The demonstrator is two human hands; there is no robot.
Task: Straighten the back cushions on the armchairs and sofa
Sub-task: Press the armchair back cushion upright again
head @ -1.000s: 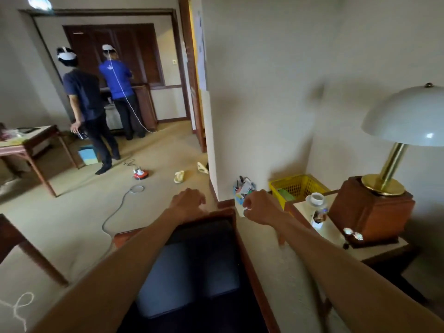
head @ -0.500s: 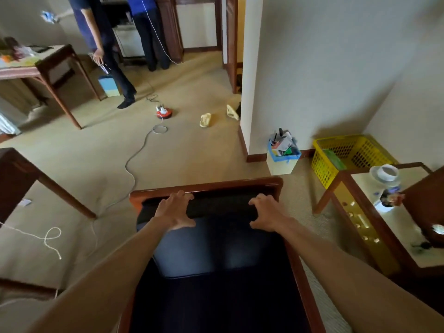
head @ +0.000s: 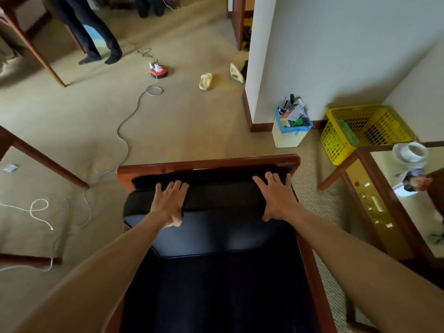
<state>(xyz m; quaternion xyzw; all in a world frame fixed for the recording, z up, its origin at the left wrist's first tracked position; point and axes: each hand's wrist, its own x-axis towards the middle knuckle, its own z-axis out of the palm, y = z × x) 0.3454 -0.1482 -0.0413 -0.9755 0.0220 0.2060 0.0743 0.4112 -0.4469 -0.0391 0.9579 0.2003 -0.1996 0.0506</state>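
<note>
A dark armchair with a glossy wooden frame [head: 206,163] stands right below me, seen from above. Its dark back cushion [head: 216,231] leans against the frame's top rail. My left hand [head: 169,203] lies flat on the cushion's upper edge near its left end, fingers spread. My right hand [head: 276,198] rests the same way near the right end, fingertips reaching toward the rail. Both palms press on the cushion top; neither hand closes around it. The seat below is in deep shadow.
A side table [head: 384,212] with a cup [head: 410,152] stands to the right, a yellow basket [head: 360,131] and a small full bin [head: 292,126] behind it. A grey cable [head: 125,131] crosses the carpet. Wooden table legs [head: 45,162] lie left. A person's legs [head: 96,32] show far back.
My view tilted down toward the chair. Both hands went from fists near the top rail to flat, spread palms on the cushion's upper edge, the left sliding slightly down.
</note>
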